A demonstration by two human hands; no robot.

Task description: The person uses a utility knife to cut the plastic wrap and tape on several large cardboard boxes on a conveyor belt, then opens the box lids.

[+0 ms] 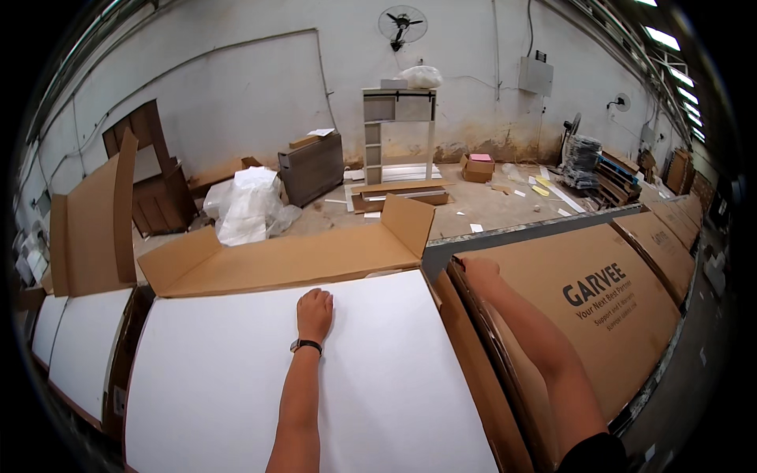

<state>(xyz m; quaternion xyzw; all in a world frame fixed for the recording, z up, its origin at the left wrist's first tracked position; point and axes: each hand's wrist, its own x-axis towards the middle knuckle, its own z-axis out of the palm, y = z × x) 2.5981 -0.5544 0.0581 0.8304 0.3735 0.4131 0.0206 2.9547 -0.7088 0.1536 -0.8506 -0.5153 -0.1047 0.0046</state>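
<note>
A broad white sheet [229, 370] fills the open cardboard box [300, 268] in front of me, whose far flap and side flaps stand raised. My left hand [316, 313], with a dark watch band at the wrist, rests closed on this sheet near its far edge. To the right lies a closed brown carton [544, 315] with dark print on its top. At its far left corner is my right hand [479, 272], fingers bent around something dark and small that I cannot make out. A narrow gap separates this carton from the open box.
At the left stands another open box [95, 236] with white panels [83, 347]. Further closed cartons [658, 244] continue the row to the right. Beyond lie plastic wrapping [251, 205], a dark cabinet [312, 167], a pale shelf unit [373, 142] and a small carton [478, 167].
</note>
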